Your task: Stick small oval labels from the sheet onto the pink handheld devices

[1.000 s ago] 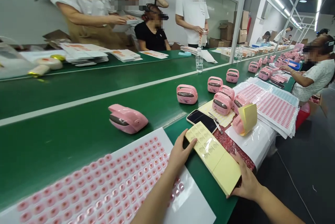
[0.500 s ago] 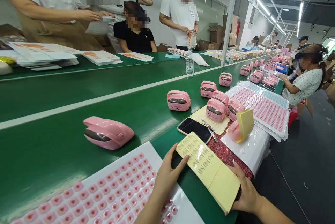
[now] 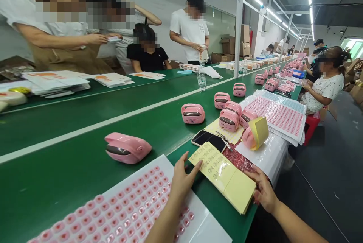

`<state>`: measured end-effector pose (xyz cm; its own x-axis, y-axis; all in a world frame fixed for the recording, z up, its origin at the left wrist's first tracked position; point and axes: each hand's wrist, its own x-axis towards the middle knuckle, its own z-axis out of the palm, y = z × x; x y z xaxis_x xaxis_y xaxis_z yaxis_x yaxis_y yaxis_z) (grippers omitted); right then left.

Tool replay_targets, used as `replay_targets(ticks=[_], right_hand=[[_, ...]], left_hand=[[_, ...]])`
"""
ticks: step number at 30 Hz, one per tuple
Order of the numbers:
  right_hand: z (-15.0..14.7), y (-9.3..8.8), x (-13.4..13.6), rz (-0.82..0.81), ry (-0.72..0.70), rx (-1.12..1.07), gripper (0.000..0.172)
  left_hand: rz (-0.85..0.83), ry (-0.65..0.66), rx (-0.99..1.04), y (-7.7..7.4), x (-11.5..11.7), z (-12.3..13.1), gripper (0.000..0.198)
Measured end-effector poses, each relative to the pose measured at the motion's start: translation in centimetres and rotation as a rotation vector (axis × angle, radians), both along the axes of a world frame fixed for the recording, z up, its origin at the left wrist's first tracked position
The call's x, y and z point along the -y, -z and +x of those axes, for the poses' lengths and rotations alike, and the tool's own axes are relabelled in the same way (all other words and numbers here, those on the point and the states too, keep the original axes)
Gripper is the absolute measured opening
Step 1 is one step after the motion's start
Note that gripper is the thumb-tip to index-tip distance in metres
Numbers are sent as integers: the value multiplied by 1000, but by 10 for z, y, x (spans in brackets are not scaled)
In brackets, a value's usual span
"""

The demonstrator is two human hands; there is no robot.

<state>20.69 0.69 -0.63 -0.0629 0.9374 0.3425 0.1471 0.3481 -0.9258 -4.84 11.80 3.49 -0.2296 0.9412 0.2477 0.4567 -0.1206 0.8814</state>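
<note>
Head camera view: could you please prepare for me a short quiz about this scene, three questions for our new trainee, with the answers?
1. Multiple choice: the left hand is at which end of the yellow labels? A) the printed end B) the plain end
2. True or false: the clear bottle stands upright.
3. Fill in: the person's own ____ forearm passes over the white sheet of pink stickers.

Key: 1. A; 2. true; 3. left.
</note>
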Motion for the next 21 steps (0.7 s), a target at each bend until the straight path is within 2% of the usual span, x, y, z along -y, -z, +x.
replay_targets(ticks=[2, 4, 7, 9, 12, 15, 18, 21], right_hand=[[-7, 0, -1, -62, 186, -154, 62], [-13, 0, -4, -101, 373, -278, 51], [-18, -1, -8, -126, 512, -361, 44], [-18, -2, -9, -137, 538, -377, 43], [-14, -3, -8, -171, 570, -386, 45], [-5, -5, -3, -150, 621, -350, 45], [6, -10, 1, -53, 665, -296, 42], [8, -19, 5, -13, 581, -201, 39]], left_hand=[[51, -32, -18, -17, 6, -1, 70], [132, -29, -62, -36, 22, -5, 63], [325, 59, -264, -55, 65, -21, 47], [386, 121, -431, -57, 103, -35, 39], [317, 138, -566, -45, 154, -55, 37], [290, 61, -576, -24, 189, -72, 33], [297, -31, -560, -5, 207, -82, 27], [281, -119, -569, 6, 214, -86, 22]])
